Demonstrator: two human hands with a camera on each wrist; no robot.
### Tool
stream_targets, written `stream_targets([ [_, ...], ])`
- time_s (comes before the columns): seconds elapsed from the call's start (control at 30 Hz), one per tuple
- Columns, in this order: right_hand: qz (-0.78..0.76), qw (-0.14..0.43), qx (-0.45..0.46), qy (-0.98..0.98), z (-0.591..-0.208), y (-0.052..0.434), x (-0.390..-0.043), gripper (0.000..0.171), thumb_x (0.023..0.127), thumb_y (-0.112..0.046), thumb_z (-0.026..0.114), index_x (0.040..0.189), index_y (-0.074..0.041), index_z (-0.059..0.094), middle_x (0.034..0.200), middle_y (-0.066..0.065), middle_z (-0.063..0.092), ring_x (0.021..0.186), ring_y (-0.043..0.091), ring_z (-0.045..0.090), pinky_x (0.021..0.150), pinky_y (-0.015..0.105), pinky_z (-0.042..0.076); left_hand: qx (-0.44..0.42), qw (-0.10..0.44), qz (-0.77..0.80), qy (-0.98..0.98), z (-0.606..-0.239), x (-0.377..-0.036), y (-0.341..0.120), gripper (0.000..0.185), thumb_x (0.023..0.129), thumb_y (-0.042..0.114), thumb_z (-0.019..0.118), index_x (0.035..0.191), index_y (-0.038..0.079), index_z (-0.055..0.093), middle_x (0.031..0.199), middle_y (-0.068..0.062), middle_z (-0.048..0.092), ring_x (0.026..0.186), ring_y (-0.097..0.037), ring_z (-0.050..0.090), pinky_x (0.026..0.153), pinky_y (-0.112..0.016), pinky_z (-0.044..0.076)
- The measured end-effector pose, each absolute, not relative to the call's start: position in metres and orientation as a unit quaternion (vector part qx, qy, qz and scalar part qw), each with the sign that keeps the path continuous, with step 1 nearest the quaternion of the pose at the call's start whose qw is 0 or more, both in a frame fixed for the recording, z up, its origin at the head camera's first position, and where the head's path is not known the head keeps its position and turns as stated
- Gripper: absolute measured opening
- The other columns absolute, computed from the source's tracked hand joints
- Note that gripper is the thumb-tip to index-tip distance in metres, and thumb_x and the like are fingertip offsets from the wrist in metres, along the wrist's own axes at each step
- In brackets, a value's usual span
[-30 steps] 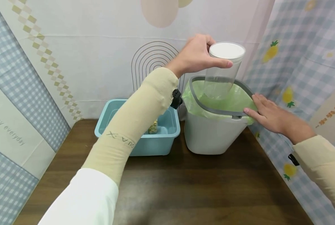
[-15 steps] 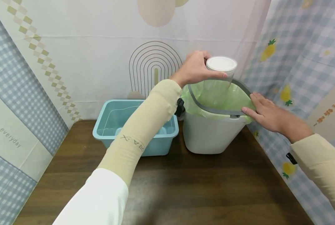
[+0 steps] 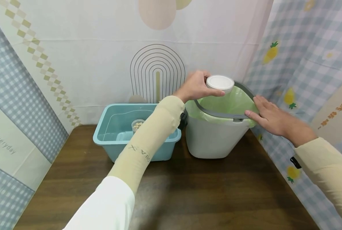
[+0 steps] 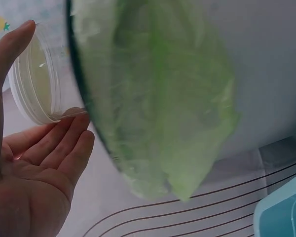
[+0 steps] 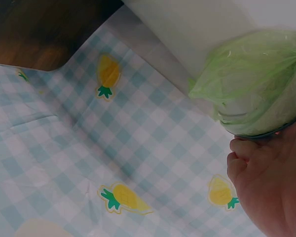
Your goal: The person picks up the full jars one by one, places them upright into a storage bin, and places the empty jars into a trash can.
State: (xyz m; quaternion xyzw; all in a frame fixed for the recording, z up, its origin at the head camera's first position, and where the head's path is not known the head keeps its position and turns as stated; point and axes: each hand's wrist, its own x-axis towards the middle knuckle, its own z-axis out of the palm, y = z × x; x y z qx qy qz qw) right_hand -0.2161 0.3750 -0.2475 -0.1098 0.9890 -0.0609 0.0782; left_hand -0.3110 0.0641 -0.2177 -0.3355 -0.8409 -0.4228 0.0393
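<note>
In the head view my left hand (image 3: pixel 194 85) holds a clear plastic jar by its white lid (image 3: pixel 220 82) over the left side of a white trash can (image 3: pixel 217 140). The jar's body is mostly hidden. In the left wrist view the jar (image 4: pixel 37 74) lies between the thumb and the fingers, beside the green bag (image 4: pixel 158 98). My right hand (image 3: pixel 277 119) holds the can's grey rim (image 3: pixel 217 113) at the right corner, thumb on the near side. In the right wrist view its fingers (image 5: pixel 244 148) look curled at the bag-covered rim.
A blue plastic basin (image 3: pixel 105 142) stands left of the can on the brown wooden table (image 3: pixel 217 191). Inside it is a small clear cup (image 3: pixel 136 124) of pale nut-like pieces, partly behind the left forearm. Patterned cloth hangs behind and at both sides.
My left hand has lowered the jar down into the trash can, its lid sinking to about rim height. My right hand has stayed on the rim.
</note>
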Motion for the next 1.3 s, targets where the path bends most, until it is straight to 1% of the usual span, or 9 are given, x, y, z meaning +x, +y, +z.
stream_targets([
  [0.27, -0.066, 0.074, -0.112, 0.989, -0.246, 0.375, -0.215, 0.092, 0.112, -0.062, 0.026, 0.166, 0.001, -0.014, 0.173, 0.028, -0.019, 0.161, 0.052, -0.012, 0.126, 0.075, 0.001, -0.331, 0.032, -0.369, -0.868, -0.231, -0.31, 0.07, 0.058, 0.079, 0.051, 0.091, 0.118, 0.011, 0.073, 0.109, 0.001, 0.074, 0.095, -0.012, 0.066, 0.081, -0.019, 0.052],
  [0.4, -0.066, 0.075, -0.113, 0.989, -0.244, 0.375, -0.215, 0.092, 0.112, -0.062, 0.025, 0.166, 0.001, -0.014, 0.173, 0.027, -0.02, 0.161, 0.052, -0.013, 0.126, 0.075, 0.0, -0.326, 0.035, -0.346, -0.879, -0.233, -0.308, 0.074, 0.065, 0.08, 0.053, 0.09, 0.125, 0.011, 0.071, 0.114, 0.002, 0.074, 0.1, -0.011, 0.066, 0.085, -0.018, 0.052],
  [0.47, -0.067, 0.076, -0.112, 0.988, -0.243, 0.375, -0.215, 0.092, 0.112, -0.062, 0.025, 0.166, 0.0, -0.014, 0.173, 0.027, -0.02, 0.161, 0.051, -0.014, 0.126, 0.075, 0.0, -0.325, 0.041, -0.34, -0.882, -0.234, -0.307, 0.075, 0.065, 0.08, 0.053, 0.09, 0.126, 0.01, 0.07, 0.115, 0.001, 0.074, 0.101, -0.012, 0.066, 0.086, -0.018, 0.053],
  [0.57, -0.068, 0.078, -0.112, 0.988, -0.243, 0.375, -0.216, 0.092, 0.112, -0.062, 0.025, 0.166, 0.0, -0.015, 0.173, 0.026, -0.021, 0.161, 0.051, -0.015, 0.127, 0.075, -0.001, -0.313, 0.038, -0.344, -0.885, -0.232, -0.305, 0.075, 0.065, 0.081, 0.053, 0.089, 0.121, 0.007, 0.068, 0.12, -0.002, 0.07, 0.106, -0.013, 0.062, 0.091, -0.02, 0.052],
  [0.7, -0.067, 0.078, -0.114, 0.988, -0.243, 0.375, -0.216, 0.092, 0.112, -0.062, 0.025, 0.166, 0.0, -0.015, 0.173, 0.026, -0.021, 0.161, 0.051, -0.014, 0.127, 0.075, -0.001, -0.289, 0.02, -0.358, -0.887, -0.229, -0.303, 0.074, 0.077, 0.082, 0.054, 0.088, 0.136, 0.006, 0.062, 0.138, -0.007, 0.065, 0.127, -0.016, 0.06, 0.106, -0.023, 0.051],
  [0.8, -0.068, 0.077, -0.116, 0.988, -0.243, 0.375, -0.216, 0.091, 0.112, -0.062, 0.025, 0.166, 0.0, -0.015, 0.173, 0.026, -0.021, 0.161, 0.051, -0.014, 0.126, 0.075, -0.001, -0.284, 0.01, -0.363, -0.887, -0.227, -0.302, 0.072, 0.088, 0.084, 0.054, 0.087, 0.151, 0.007, 0.054, 0.15, -0.009, 0.062, 0.14, -0.017, 0.057, 0.114, -0.025, 0.05],
  [0.9, -0.069, 0.076, -0.117, 0.988, -0.243, 0.376, -0.216, 0.091, 0.112, -0.061, 0.025, 0.166, 0.0, -0.015, 0.173, 0.026, -0.022, 0.161, 0.051, -0.014, 0.126, 0.075, -0.001, -0.291, 0.007, -0.362, -0.885, -0.225, -0.301, 0.068, 0.089, 0.086, 0.054, 0.084, 0.154, 0.006, 0.052, 0.153, -0.009, 0.06, 0.143, -0.018, 0.056, 0.116, -0.025, 0.049],
  [1.1, -0.072, 0.076, -0.122, 0.987, -0.243, 0.377, -0.218, 0.089, 0.113, -0.06, 0.026, 0.166, -0.001, -0.015, 0.173, 0.024, -0.024, 0.161, 0.05, -0.016, 0.127, 0.074, -0.003, -0.304, 0.02, -0.354, -0.884, -0.223, -0.296, 0.053, 0.085, 0.091, 0.055, 0.078, 0.155, 0.007, 0.05, 0.156, -0.008, 0.057, 0.145, -0.017, 0.053, 0.118, -0.026, 0.046],
  [1.3, -0.07, 0.082, -0.126, 0.986, -0.244, 0.376, -0.223, 0.09, 0.112, -0.06, 0.026, 0.166, -0.001, -0.016, 0.173, 0.024, -0.024, 0.161, 0.05, -0.016, 0.127, 0.074, -0.003, -0.314, 0.025, -0.316, -0.895, -0.219, -0.284, 0.028, 0.089, 0.095, 0.057, 0.072, 0.163, 0.009, 0.04, 0.164, -0.006, 0.049, 0.153, -0.018, 0.045, 0.124, -0.031, 0.041],
])
